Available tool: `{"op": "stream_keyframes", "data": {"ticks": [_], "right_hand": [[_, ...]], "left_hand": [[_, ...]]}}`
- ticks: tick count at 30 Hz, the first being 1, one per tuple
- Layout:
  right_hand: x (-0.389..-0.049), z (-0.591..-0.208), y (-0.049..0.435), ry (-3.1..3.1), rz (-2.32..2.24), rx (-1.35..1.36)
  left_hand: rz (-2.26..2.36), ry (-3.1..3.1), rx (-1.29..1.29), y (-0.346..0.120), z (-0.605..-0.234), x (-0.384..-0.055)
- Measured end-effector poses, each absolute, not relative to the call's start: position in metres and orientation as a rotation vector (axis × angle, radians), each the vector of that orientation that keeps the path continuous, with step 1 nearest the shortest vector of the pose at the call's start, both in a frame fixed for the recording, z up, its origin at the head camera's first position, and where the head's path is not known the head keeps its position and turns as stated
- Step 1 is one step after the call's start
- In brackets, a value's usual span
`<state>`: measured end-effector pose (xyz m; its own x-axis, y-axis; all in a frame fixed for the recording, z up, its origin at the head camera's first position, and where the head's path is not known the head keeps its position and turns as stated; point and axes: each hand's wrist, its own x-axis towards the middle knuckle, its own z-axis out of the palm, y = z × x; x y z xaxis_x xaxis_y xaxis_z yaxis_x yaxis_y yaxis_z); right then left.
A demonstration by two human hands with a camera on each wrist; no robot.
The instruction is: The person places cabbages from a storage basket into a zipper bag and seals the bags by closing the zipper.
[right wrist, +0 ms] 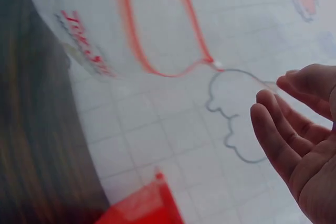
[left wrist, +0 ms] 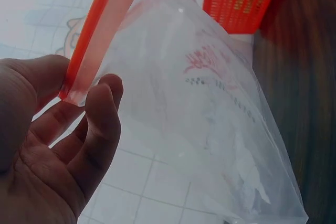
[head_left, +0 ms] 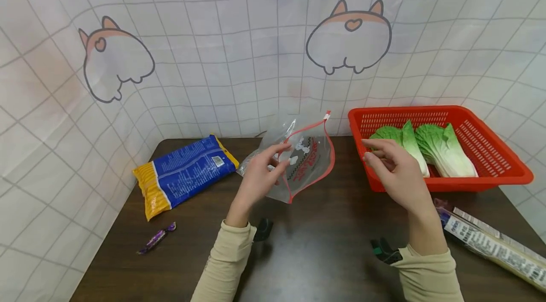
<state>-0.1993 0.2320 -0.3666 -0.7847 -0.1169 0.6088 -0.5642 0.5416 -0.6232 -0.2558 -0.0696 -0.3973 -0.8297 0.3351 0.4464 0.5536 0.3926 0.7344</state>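
Note:
A clear zipper bag (head_left: pixel 314 169) with a red-edged mouth and red print stands gaping over the middle of the table. My left hand (head_left: pixel 257 174) pinches the left side of its rim between thumb and fingers. Up close in the left wrist view, the red zipper strip (left wrist: pixel 92 40) runs between the thumb and fingers. My right hand (head_left: pixel 396 171) holds nothing, its fingers relaxed and bent a little. It hovers at the left front of a red basket (head_left: pixel 503 179). Inside the basket lie two leafy cabbages (head_left: pixel 454 160), one partly hidden by the right hand.
To the left rests a blue and yellow packet (head_left: pixel 187 174), with a small purple wrapped candy (head_left: pixel 157 238) in front of it. Long printed packages (head_left: pixel 490 240) lie at the right edge. A white gridded curtain (head_left: pixel 281 46) stands behind the table.

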Motion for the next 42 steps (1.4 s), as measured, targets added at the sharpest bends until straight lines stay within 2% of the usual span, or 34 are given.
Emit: {"op": "stream_keyframes", "data": {"ticks": [6, 17, 24, 42], "right_hand": [[-0.191, -0.36, 0.248, -2.226, 1.214, 0.462], [-0.188, -0.359, 0.277, -2.362, 1.201, 0.064], [-0.209, -0.345, 0.309, -2.527, 1.095, -0.046], [-0.27, -0.325, 0.365, -2.89, 1.025, 0.011]], "left_hand": [[-1.376, -2.443, -0.775, -0.069, -0.399, -0.257], [-1.449, -2.476, -0.759, -0.071, -0.398, -0.255], [-1.456, -2.468, -0.765, -0.072, -0.398, -0.256], [-1.426, -2.486, -0.757, -0.07, -0.399, -0.254]]}}
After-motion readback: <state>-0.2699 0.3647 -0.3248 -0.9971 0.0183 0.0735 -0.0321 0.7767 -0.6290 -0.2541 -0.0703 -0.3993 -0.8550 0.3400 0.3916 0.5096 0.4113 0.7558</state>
